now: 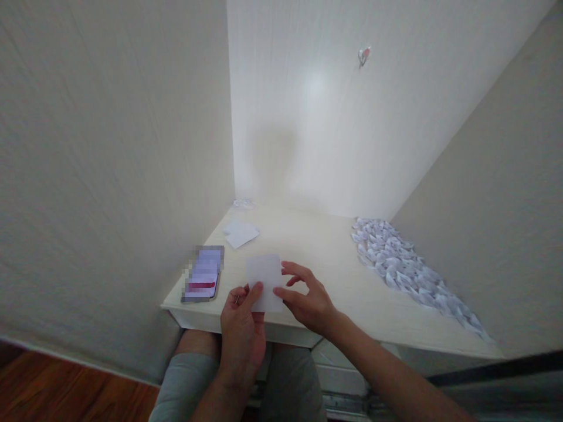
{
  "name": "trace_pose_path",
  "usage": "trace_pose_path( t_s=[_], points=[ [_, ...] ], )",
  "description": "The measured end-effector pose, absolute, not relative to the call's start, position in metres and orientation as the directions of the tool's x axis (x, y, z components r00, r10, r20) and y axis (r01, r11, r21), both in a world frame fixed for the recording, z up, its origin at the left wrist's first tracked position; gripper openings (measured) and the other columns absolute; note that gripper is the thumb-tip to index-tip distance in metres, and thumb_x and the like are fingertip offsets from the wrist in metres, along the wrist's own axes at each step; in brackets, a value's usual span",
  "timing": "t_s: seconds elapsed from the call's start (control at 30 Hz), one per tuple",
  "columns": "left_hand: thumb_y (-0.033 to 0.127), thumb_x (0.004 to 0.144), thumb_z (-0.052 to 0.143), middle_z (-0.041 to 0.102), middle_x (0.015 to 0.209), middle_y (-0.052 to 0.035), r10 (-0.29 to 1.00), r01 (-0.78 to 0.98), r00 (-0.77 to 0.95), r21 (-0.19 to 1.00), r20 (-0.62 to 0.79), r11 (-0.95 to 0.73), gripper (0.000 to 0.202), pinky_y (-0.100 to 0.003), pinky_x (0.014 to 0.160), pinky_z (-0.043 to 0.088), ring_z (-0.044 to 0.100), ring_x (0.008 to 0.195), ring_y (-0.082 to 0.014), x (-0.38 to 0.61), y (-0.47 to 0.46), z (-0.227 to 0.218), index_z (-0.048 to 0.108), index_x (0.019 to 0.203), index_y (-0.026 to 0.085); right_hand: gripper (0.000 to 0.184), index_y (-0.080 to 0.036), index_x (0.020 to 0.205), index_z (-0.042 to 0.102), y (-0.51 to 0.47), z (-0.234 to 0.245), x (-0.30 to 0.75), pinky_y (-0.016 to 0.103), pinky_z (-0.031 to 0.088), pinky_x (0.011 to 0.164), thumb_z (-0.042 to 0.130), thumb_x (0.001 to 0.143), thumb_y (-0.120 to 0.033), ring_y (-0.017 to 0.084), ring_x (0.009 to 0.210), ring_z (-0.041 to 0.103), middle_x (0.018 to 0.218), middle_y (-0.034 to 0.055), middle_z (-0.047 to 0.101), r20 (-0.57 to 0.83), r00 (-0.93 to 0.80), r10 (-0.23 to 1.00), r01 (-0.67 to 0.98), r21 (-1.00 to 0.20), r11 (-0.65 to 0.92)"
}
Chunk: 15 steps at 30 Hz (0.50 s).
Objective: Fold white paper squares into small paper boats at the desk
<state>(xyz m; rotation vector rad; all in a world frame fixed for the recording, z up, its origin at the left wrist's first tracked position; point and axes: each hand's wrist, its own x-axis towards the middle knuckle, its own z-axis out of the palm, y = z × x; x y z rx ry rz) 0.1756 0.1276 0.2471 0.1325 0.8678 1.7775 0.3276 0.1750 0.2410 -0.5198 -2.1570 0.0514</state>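
A square sheet of white paper (pixel 266 266) is held up over the front edge of the white tabletop. My left hand (pixel 244 328) grips its lower left part, thumb pressed on the face and the other fingers behind. At the right edge of the sheet is my right hand (pixel 314 302), its thumb tip lying over the paper and its index finger curled at the upper edge. A few loose white paper sheets (pixel 241 233) lie flat on the tabletop beyond my left hand.
A phone (pixel 204 274) with its screen lit lies at the left edge of the tabletop (pixel 308 234). Many folded white paper pieces (pixel 400 261) are heaped along the right side. A small white pile (pixel 243 203) sits in the back left corner. Walls enclose three sides.
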Motion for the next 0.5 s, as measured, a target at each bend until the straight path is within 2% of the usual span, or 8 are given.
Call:
trace_pose_path(
  t_s=[0.13, 0.2, 0.27, 0.37, 0.43, 0.5],
  points=[
    [0.021, 0.064, 0.087, 0.07, 0.1, 0.0012, 0.941, -0.627, -0.322, 0.768, -0.104, -0.13, 0.041, -0.023, 0.069, 0.058, 0.071, 0.085, -0.0151, 0.17, 0.12, 0.246, 0.054, 0.089, 0.023, 0.027, -0.031, 0.103, 0.072, 0.162, 0.251, 0.339, 0.035, 0.061, 0.082, 0.061, 0.09, -0.009, 0.024, 0.124, 0.06, 0.155, 0.0064, 0.04, 0.76, -0.34, 0.554, 0.217, -0.509, 0.833],
    [0.026, 0.07, 0.085, 0.07, 0.11, -0.0034, 0.981, -0.505, -0.194, 0.855, 0.019, -0.116, 0.035, -0.028, 0.075, 0.059, 0.07, 0.093, -0.0189, 0.159, 0.119, 0.249, 0.061, 0.096, 0.022, 0.016, -0.027, 0.096, 0.073, 0.157, 0.254, 0.343, 0.039, 0.06, 0.089, 0.064, 0.091, -0.015, 0.024, 0.119, 0.064, 0.151, 0.0087, 0.046, 0.687, -0.3, 0.662, 0.169, -0.645, 0.745],
    [0.034, 0.076, 0.081, 0.067, 0.119, -0.0092, 0.994, -0.412, -0.061, 0.904, 0.095, -0.112, 0.033, -0.037, 0.085, 0.061, 0.068, 0.104, -0.0254, 0.149, 0.12, 0.254, 0.067, 0.102, 0.02, 0.006, -0.025, 0.092, 0.072, 0.154, 0.256, 0.345, 0.042, 0.058, 0.093, 0.066, 0.091, -0.023, 0.024, 0.115, 0.066, 0.142, 0.0112, 0.057, 0.603, -0.288, 0.744, 0.124, -0.747, 0.653],
    [0.04, 0.072, 0.084, 0.062, 0.13, -0.0138, 0.981, -0.399, 0.063, 0.905, 0.186, -0.146, 0.049, -0.048, 0.095, 0.058, 0.062, 0.115, -0.0328, 0.143, 0.121, 0.264, 0.07, 0.115, 0.02, 0.008, -0.024, 0.086, 0.07, 0.149, 0.26, 0.346, 0.04, 0.057, 0.092, 0.067, 0.091, -0.029, 0.025, 0.114, 0.067, 0.14, 0.0127, 0.059, 0.533, -0.254, 0.807, 0.061, -0.824, 0.563],
    [0.034, 0.065, 0.089, 0.059, 0.134, -0.0139, 0.965, -0.41, 0.098, 0.893, 0.245, -0.186, 0.063, -0.048, 0.096, 0.057, 0.06, 0.118, -0.0331, 0.146, 0.12, 0.27, 0.067, 0.123, 0.023, 0.013, -0.022, 0.079, 0.068, 0.143, 0.265, 0.346, 0.038, 0.057, 0.089, 0.069, 0.089, -0.031, 0.024, 0.106, 0.07, 0.149, 0.0128, 0.051, 0.516, -0.226, 0.826, 0.05, -0.841, 0.539],
    [0.025, 0.061, 0.091, 0.058, 0.135, -0.0125, 0.957, -0.387, 0.072, 0.893, 0.28, -0.232, 0.072, -0.042, 0.092, 0.059, 0.061, 0.117, -0.03, 0.151, 0.118, 0.274, 0.063, 0.127, 0.027, 0.017, -0.021, 0.074, 0.066, 0.134, 0.27, 0.347, 0.037, 0.058, 0.084, 0.07, 0.087, -0.031, 0.023, 0.098, 0.072, 0.155, 0.0129, 0.044, 0.503, -0.228, 0.834, 0.068, -0.846, 0.529]
  ],
)
